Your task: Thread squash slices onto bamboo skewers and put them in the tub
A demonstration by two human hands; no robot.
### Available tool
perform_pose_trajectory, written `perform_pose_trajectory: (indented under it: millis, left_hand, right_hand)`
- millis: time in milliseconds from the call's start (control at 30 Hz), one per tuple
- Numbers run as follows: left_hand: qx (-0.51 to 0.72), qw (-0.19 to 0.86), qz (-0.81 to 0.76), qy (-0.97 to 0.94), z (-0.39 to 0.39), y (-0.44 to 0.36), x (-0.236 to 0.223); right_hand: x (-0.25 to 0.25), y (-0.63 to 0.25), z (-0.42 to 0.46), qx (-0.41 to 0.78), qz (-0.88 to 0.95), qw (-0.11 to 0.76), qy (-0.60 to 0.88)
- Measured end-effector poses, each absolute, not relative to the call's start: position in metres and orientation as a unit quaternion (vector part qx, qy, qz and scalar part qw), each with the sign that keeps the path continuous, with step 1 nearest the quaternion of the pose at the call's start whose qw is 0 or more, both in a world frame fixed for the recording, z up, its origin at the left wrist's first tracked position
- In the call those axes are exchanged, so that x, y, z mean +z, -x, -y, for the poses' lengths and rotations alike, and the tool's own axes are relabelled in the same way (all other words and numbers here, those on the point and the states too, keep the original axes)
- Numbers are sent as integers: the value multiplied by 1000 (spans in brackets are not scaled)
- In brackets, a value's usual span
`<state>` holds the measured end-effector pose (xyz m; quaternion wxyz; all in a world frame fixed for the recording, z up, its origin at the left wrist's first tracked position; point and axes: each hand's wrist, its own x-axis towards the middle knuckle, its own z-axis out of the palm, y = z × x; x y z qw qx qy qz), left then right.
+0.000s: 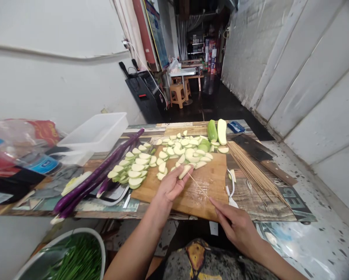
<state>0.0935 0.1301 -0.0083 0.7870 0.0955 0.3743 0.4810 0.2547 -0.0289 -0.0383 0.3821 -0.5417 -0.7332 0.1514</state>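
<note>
My left hand [173, 186] pinches a pale half-round slice of zucchini [185, 171] over the wooden cutting board [212, 175]. My right hand [237, 221] grips the near end of a thin bamboo skewer [200, 185], whose far end meets the slice at my left fingertips. How deep the tip sits in the slice I cannot tell. Many loose green-edged slices [189, 149] lie across the back of the board. To their left, more slices rest in overlapping rows [137, 168] on a tray [113, 200].
A bundle of bamboo skewers [254, 173] and a cleaver [256, 149] lie right of the board. Zucchini pieces [212, 131] stand behind it. Long purple eggplants [100, 171], a clear plastic box [97, 130] and a bottle [40, 163] are left. Below sits a tub of greens [75, 258].
</note>
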Motion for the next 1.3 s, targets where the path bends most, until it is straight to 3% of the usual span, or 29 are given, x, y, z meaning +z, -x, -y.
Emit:
perform_pose_trajectory:
  millis: [833, 1300]
  left_hand:
    - [433, 807, -369, -157, -121, -100, 4]
    - [468, 794, -348, -174, -122, -118, 6]
  right_hand:
    - [-31, -249, 21, 191, 690, 364, 596]
    - [-34, -234, 2, 157, 640, 426, 620]
